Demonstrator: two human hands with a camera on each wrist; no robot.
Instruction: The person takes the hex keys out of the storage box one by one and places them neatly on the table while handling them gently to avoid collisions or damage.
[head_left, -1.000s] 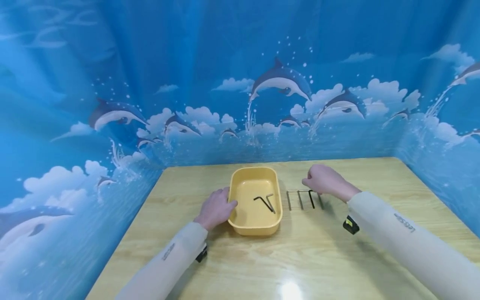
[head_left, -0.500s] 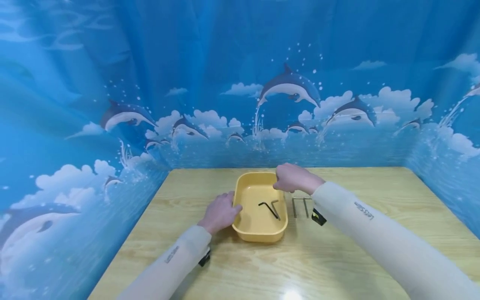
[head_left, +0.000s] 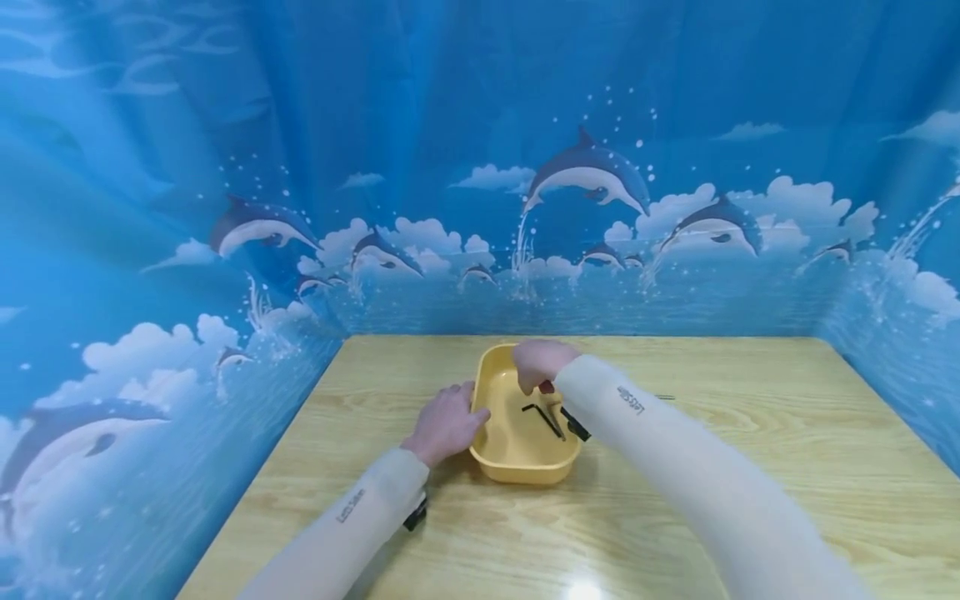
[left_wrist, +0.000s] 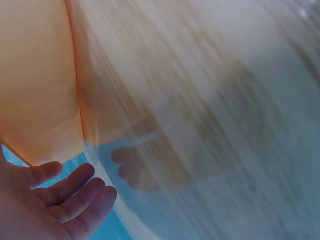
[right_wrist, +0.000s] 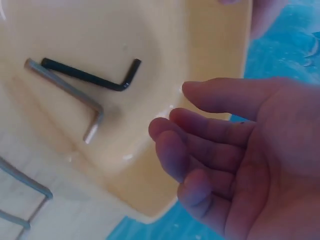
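A yellow plastic tray [head_left: 521, 475] stands on the table. My left hand [head_left: 448, 423] holds its left side, thumb over the rim and fingers along the outer wall; the left wrist view shows those fingers [left_wrist: 75, 202] beside the tray wall [left_wrist: 35, 75]. Inside the tray lie a black hex key [right_wrist: 82, 76] and a grey hex key [right_wrist: 67, 86], one end of each close together. My right hand [head_left: 542, 362] hangs over the tray's right side. In the right wrist view its fingers [right_wrist: 170, 155] are loosely bent, the thumb apart, with nothing seen between them.
On the table right of the tray, grey hex keys [right_wrist: 25, 177] lie side by side, mostly behind my right sleeve [head_left: 637, 417] in the head view. A blue dolphin-print curtain [head_left: 450, 208] closes off the table's back and sides.
My right hand has moved left from over the row of hex keys on the table to over the tray. The left hand stays at the tray's left rim.
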